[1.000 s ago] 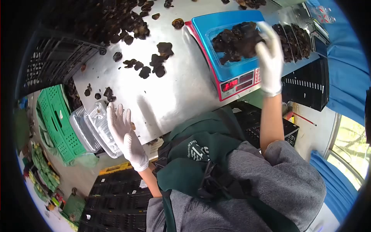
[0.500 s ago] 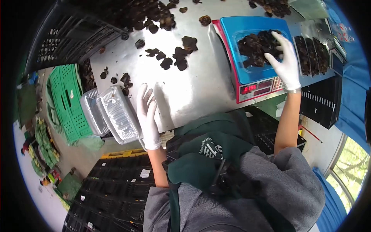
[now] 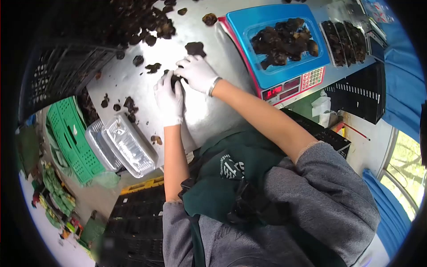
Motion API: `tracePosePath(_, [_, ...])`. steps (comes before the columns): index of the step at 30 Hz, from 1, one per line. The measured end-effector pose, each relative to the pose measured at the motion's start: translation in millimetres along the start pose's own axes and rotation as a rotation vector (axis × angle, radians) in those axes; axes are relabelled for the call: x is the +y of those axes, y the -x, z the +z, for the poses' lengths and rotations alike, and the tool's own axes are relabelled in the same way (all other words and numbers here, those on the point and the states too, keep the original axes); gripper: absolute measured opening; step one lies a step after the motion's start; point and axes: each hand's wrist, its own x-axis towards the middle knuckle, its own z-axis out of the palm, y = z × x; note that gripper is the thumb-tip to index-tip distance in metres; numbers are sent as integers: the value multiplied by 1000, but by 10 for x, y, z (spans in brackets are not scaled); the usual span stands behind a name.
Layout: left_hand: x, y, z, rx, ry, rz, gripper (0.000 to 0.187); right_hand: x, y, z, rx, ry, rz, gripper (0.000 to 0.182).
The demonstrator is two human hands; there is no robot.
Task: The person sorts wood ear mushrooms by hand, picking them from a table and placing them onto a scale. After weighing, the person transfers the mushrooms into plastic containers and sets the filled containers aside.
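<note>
My left hand (image 3: 170, 99), in a white glove, is closed against dark brown mushroom pieces (image 3: 176, 80) on the metal table. My right hand (image 3: 198, 74), gloved too, curls over the same pieces from the other side, and the fingers mostly hide them. Just beyond lies a larger dark piece (image 3: 195, 49). To the right, a clear plastic tray (image 3: 262, 66) filled with mushrooms (image 3: 284, 42) rests on the blue pan (image 3: 240, 22) of a red-edged digital scale (image 3: 281, 92), its red digits lit.
Stacked empty clear trays (image 3: 129, 147) stand at the table's left edge. A black crate (image 3: 66, 75) and a mushroom heap (image 3: 133, 18) occupy the far left. Filled trays (image 3: 344, 44) sit right of the scale. A green crate (image 3: 73, 138) and black crates (image 3: 133, 222) are below.
My right hand has left the tray on the scale and come left to the table. My left hand has moved away from the empty trays to loose mushroom pieces. The scale's digits have changed.
</note>
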Motion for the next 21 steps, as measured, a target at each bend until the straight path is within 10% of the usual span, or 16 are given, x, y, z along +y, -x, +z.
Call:
tracePosePath(2, [-11, 83, 20, -35, 125, -46, 32, -20, 66, -57, -101, -105, 109, 28])
tracePosePath(5, [56, 281, -16, 23, 310, -151, 29, 48, 302, -171, 287, -391, 174, 21])
tracePosePath(9, [388, 404, -398, -65, 863, -610, 36, -39, 582, -632, 309, -1787, 723, 35])
tracePosePath(11, [357, 507, -413, -32, 1017, -611, 38, 24, 709, -698, 182, -2482, 556, 47])
tracePosePath(13, [335, 579, -381, -29, 1091, -594, 41, -16, 806, -775, 161, -2566, 663, 48])
tracePosePath(16, [301, 656, -335, -2, 1026, -586, 45, -112, 839, -853, 64, -2506, 575, 44])
tracePosePath(19, [390, 639, -252, 91, 770, -514, 53, -65, 779, -511, 170, -1605, 676, 42])
tracePosePath(21, [391, 597, -225, 82, 200, -119, 53, -109, 737, -426, 342, -439, 339, 42])
